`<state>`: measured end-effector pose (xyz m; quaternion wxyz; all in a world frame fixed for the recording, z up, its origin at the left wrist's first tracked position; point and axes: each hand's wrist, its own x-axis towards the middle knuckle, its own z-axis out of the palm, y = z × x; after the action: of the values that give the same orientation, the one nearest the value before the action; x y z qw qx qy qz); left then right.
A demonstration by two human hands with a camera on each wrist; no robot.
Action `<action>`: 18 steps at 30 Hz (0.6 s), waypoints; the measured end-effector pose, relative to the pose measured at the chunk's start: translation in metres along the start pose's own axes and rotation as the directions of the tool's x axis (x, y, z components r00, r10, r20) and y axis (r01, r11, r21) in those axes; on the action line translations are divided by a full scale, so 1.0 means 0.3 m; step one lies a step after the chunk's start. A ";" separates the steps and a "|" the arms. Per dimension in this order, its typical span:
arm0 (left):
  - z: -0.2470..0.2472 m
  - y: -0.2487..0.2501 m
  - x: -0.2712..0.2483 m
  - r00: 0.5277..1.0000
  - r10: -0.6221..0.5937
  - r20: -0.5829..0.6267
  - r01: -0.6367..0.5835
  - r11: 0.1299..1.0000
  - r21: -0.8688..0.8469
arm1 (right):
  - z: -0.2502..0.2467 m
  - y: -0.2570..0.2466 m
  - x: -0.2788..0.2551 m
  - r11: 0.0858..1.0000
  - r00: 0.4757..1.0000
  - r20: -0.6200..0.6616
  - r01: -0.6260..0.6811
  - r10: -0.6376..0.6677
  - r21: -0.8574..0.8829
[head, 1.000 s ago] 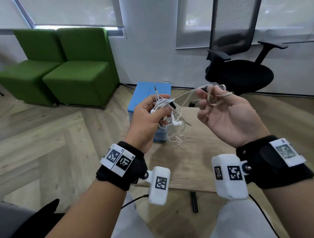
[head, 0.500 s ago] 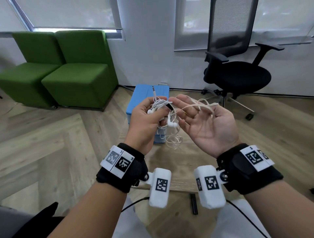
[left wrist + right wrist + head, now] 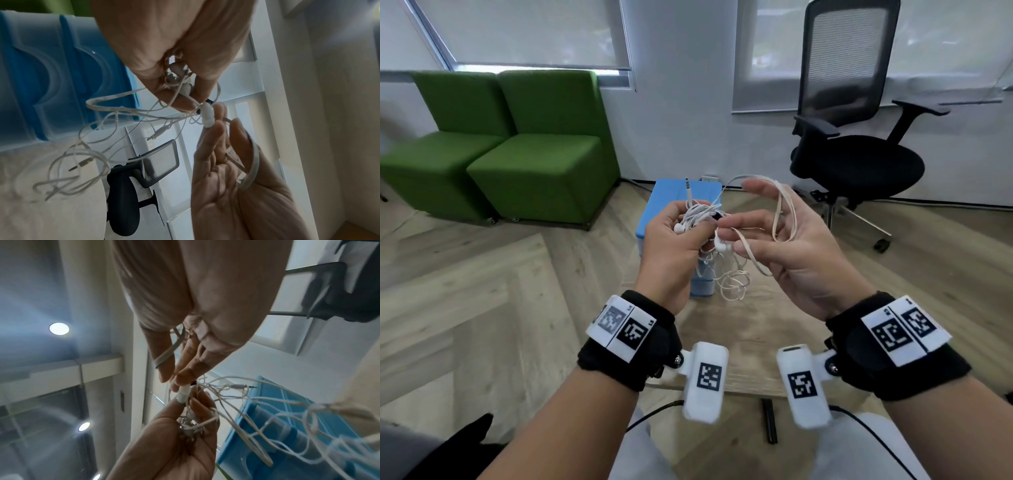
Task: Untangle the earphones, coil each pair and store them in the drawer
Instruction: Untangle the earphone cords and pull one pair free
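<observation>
My left hand (image 3: pixel 697 224) grips a tangled bundle of white earphones (image 3: pixel 700 214) above the table, a jack plug (image 3: pixel 688 186) sticking up from it. Thin loops (image 3: pixel 732 281) hang below the fist. My right hand (image 3: pixel 732 236) lies palm up beside it, fingers fairly straight and thumb raised. A flat beige cable (image 3: pixel 779 209) is looped over those fingers. Their tips touch a white earbud (image 3: pixel 720 244) at the edge of the bundle, also plain in the left wrist view as the earbud (image 3: pixel 207 116). The blue drawer unit (image 3: pixel 678 195) stands behind the hands.
The hands hover over a small wooden table (image 3: pixel 756 342). Two green seats (image 3: pixel 517 154) stand at the left wall and a black office chair (image 3: pixel 859 154) at the right. A black bar (image 3: pixel 770 425) lies on the floor under the table's near edge.
My right hand, which was pulling the beige cable away to the right with curled fingers, has opened and come back to the bundle. The left hand has stayed put.
</observation>
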<state>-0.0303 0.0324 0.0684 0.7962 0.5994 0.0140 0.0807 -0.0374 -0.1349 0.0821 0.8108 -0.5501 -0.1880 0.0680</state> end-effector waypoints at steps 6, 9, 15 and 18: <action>-0.024 0.072 0.012 0.998 0.067 -0.015 -0.067 0.998 0.012 | -0.040 -0.096 0.040 0.994 0.983 -0.146 0.113 -0.112 -0.008; -0.046 0.104 0.022 0.993 0.105 -0.047 -0.104 0.994 0.020 | -0.139 -0.144 0.035 0.988 0.951 -0.272 0.130 -0.149 -0.089; -0.053 0.095 0.018 0.992 0.112 -0.056 -0.110 0.993 0.043 | -0.279 -0.121 0.027 0.884 0.799 -0.493 0.097 -0.344 -0.458; -0.036 0.088 0.014 0.993 0.110 -0.028 -0.109 0.992 0.059 | -0.293 -0.044 0.033 0.739 0.812 -0.430 0.002 -0.395 -0.674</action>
<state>-0.0304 0.0505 0.0910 0.7728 0.6205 -0.0039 0.1333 0.0037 -0.2130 0.0679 0.5922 -0.7651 -0.0201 -0.2520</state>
